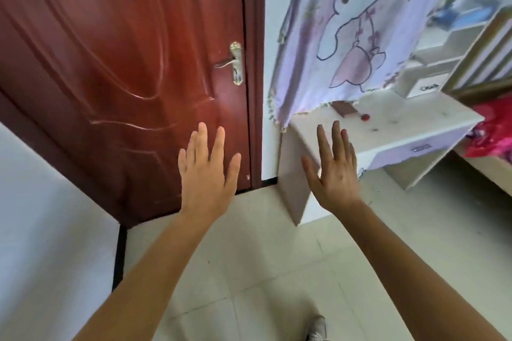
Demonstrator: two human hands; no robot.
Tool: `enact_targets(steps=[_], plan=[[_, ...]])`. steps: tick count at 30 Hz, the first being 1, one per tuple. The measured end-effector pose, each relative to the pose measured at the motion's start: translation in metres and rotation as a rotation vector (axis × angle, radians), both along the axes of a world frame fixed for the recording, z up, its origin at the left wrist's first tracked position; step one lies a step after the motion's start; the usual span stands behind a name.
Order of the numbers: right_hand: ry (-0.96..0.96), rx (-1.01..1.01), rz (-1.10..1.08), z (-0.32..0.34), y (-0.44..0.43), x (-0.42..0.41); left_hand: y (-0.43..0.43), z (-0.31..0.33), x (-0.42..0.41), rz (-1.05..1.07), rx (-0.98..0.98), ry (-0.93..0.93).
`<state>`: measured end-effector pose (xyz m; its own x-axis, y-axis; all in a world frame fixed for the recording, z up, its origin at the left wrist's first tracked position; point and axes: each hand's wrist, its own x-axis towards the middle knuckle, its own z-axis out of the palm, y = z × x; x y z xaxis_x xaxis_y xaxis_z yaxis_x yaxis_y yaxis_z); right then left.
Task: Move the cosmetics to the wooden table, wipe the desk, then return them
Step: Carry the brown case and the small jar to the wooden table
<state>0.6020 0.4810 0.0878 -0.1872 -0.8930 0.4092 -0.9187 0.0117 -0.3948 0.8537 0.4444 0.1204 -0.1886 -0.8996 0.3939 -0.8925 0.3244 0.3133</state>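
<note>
Over the tiled floor [249, 263], both bare arms reach forward from the near edge, forearms nearly straight and angled slightly toward each other. The left hand [207, 166] is held flat, back up, fingers straight and spread, with nothing in it; behind it is the red-brown door [110, 63], whose handle [227, 63] is farther off to the right. The right hand [336, 174] is in the same pose, back up, fingers straight and fanned, thumb out to the left, holding nothing. It lies in front of the near left corner of the white desk [401, 122]; whether it touches the desk cannot be told.

On the desk's far left part sit a small brown box [343, 109] and, just right of it, a small red item [365, 117], both too blurred to identify. A lilac cartoon cloth [360, 22] hangs over the back of the desk, its hem reaching the top. A drawer [421, 148] shows in the front. White shelves [443, 44] rise at far right, with pink-red fabric [493, 130] beyond. A shoe [315, 327] shows at the near edge.
</note>
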Motion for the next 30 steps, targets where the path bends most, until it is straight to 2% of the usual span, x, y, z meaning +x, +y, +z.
enact_targets(steps=[4, 8, 15, 25, 30], plan=[[-0.045, -0.035, -0.107, -0.006, 0.025, -0.086, -0.005, 0.001, -0.098, -0.150, 0.014, -0.019], [-0.121, 0.027, -0.176, -0.024, 0.038, -0.164, -0.010, -0.011, -0.191, -0.229, 0.060, -0.067], [-0.102, 0.120, -0.231, -0.039, 0.029, -0.276, -0.020, -0.024, -0.311, -0.343, 0.082, -0.193], [-0.065, 0.197, -0.186, -0.061, -0.050, -0.375, -0.104, -0.053, -0.417, -0.334, 0.117, -0.171], [-0.014, 0.232, -0.157, -0.069, -0.119, -0.437, -0.178, -0.072, -0.487, -0.344, 0.155, -0.115]])
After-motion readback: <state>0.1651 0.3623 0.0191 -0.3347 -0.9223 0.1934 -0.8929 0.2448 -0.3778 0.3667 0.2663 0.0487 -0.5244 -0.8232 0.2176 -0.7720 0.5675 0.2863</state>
